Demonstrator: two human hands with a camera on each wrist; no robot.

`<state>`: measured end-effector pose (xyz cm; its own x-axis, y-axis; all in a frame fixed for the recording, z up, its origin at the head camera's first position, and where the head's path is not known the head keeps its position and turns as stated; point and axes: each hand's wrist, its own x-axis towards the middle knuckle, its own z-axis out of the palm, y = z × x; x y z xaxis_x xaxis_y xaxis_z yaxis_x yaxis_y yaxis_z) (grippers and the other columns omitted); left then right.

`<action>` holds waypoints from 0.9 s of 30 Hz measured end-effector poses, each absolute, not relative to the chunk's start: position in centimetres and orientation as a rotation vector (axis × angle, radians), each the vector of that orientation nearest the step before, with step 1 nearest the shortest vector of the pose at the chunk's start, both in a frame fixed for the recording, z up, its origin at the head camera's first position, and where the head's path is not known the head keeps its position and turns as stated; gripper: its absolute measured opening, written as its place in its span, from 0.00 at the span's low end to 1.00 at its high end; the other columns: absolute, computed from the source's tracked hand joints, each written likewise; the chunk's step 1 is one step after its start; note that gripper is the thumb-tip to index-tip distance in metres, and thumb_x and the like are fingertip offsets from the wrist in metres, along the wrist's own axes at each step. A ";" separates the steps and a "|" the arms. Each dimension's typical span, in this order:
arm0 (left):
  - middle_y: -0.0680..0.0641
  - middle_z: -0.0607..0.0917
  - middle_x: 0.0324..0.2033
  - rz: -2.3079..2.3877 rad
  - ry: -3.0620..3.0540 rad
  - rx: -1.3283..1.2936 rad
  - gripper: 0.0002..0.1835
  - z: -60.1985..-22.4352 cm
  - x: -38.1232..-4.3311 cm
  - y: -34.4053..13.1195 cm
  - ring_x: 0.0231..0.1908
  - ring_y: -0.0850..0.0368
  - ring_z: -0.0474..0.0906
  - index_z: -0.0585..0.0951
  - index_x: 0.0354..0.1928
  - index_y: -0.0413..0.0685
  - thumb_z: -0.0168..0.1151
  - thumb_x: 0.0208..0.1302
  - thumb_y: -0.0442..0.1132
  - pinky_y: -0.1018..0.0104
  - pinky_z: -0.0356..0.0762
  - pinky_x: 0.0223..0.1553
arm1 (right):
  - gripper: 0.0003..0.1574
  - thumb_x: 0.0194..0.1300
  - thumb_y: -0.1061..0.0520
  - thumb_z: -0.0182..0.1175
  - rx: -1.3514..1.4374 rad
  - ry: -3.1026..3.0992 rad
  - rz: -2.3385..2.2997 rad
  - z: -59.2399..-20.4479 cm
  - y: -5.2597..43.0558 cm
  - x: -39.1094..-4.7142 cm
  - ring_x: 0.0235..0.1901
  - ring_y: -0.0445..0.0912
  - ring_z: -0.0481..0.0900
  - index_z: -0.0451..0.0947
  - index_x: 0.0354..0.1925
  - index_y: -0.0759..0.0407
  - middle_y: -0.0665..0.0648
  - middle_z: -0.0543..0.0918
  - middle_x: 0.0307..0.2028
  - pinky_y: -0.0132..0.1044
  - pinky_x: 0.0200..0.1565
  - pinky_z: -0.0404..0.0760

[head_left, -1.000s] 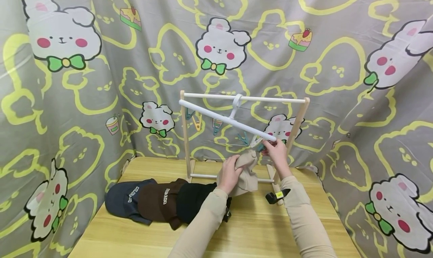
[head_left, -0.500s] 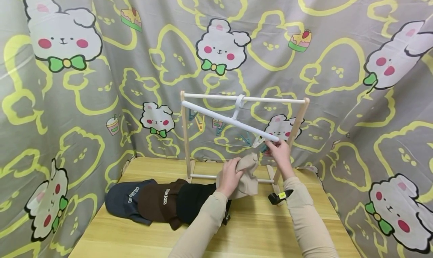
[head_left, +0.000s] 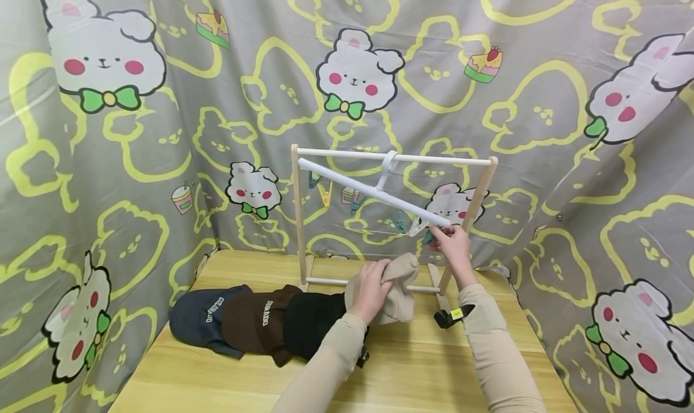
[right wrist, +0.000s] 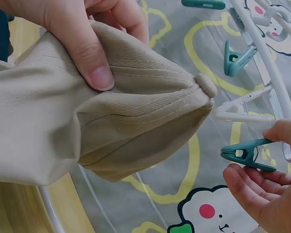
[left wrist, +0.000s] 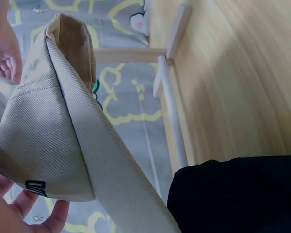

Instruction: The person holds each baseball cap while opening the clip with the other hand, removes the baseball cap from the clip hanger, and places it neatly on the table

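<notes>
A beige cap [head_left: 400,286] with dark lettering is gripped by my left hand [head_left: 373,286] above the table. In the right wrist view, my left thumb presses into the cap's folded crown, whose gathered tip points at the clips. My right hand [head_left: 454,248] is at the low right end of a white clip hanger [head_left: 374,191]. Its thumb and fingers pinch the handles of a teal clip [right wrist: 247,154], whose tips look closed and lie a short gap from the cap. A white clip [right wrist: 245,109] hangs beside it. The hanger tilts down to the right.
The hanger hooks over the top bar of a wooden rack [head_left: 477,193]. Navy [head_left: 196,319], brown [head_left: 253,322] and black [head_left: 309,322] caps lie overlapping in a row at the left of the table [head_left: 412,371]. A black item with a yellow label [head_left: 454,313] is by my right wrist.
My right hand has shifted slightly right, and the hanger has swung right with it. The left hand and the beige cap have moved slightly down and right, away from the clips.
</notes>
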<state>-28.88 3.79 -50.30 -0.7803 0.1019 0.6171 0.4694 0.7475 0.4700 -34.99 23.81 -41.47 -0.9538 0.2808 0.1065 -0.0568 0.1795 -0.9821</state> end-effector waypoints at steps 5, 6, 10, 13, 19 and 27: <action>0.52 0.86 0.45 -0.804 -2.380 -0.437 0.19 -50.6 -28.4 3.9 0.40 0.54 0.79 0.80 0.53 0.54 0.68 0.59 0.45 0.63 0.77 0.43 | 0.18 0.65 0.53 0.63 -0.212 -2.228 1.808 -41.3 23.9 -34.9 0.15 0.33 0.80 0.64 0.37 0.62 0.50 0.76 0.23 0.33 0.30 0.86; 0.52 0.86 0.45 -0.803 -2.380 -0.441 0.19 -50.7 -28.4 3.9 0.40 0.54 0.79 0.80 0.53 0.54 0.68 0.59 0.45 0.62 0.77 0.43 | 0.18 0.64 0.53 0.63 -0.209 -2.233 1.806 -41.3 23.9 -34.8 0.15 0.33 0.80 0.64 0.37 0.62 0.49 0.76 0.23 0.32 0.29 0.85; 0.51 0.86 0.44 -0.801 -2.393 -0.439 0.21 -50.8 -28.0 4.1 0.39 0.53 0.78 0.80 0.54 0.53 0.68 0.58 0.46 0.62 0.77 0.44 | 0.18 0.65 0.53 0.63 -0.213 -2.240 1.808 -41.3 23.9 -34.7 0.15 0.33 0.80 0.64 0.37 0.61 0.48 0.77 0.21 0.30 0.28 0.85; 0.51 0.85 0.43 -0.795 -2.398 -0.427 0.21 -51.0 -27.8 4.2 0.39 0.53 0.78 0.80 0.54 0.53 0.69 0.58 0.46 0.62 0.77 0.44 | 0.18 0.65 0.53 0.63 -0.217 -2.243 1.808 -41.3 23.9 -34.7 0.15 0.33 0.80 0.64 0.37 0.62 0.47 0.77 0.19 0.29 0.26 0.84; 0.52 0.85 0.43 -0.783 -2.400 -0.419 0.21 -51.2 -27.5 4.3 0.39 0.53 0.78 0.80 0.54 0.53 0.69 0.58 0.46 0.59 0.78 0.48 | 0.18 0.65 0.53 0.63 -0.218 -2.241 1.804 -41.3 24.0 -34.6 0.15 0.33 0.80 0.65 0.38 0.63 0.46 0.77 0.19 0.27 0.25 0.83; 0.53 0.86 0.45 -0.780 -2.439 -0.390 0.22 -51.2 -26.8 4.6 0.41 0.54 0.79 0.80 0.55 0.56 0.69 0.57 0.46 0.59 0.79 0.40 | 0.18 0.65 0.53 0.63 -0.213 -2.243 1.807 -41.3 24.0 -34.5 0.15 0.33 0.80 0.65 0.38 0.62 0.46 0.77 0.19 0.31 0.29 0.85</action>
<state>-26.76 4.63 -51.25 -0.8099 0.1049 0.5771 0.4202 0.7902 0.4461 -34.50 24.02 -41.27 -0.9574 0.2694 0.1042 -0.0445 0.2190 -0.9747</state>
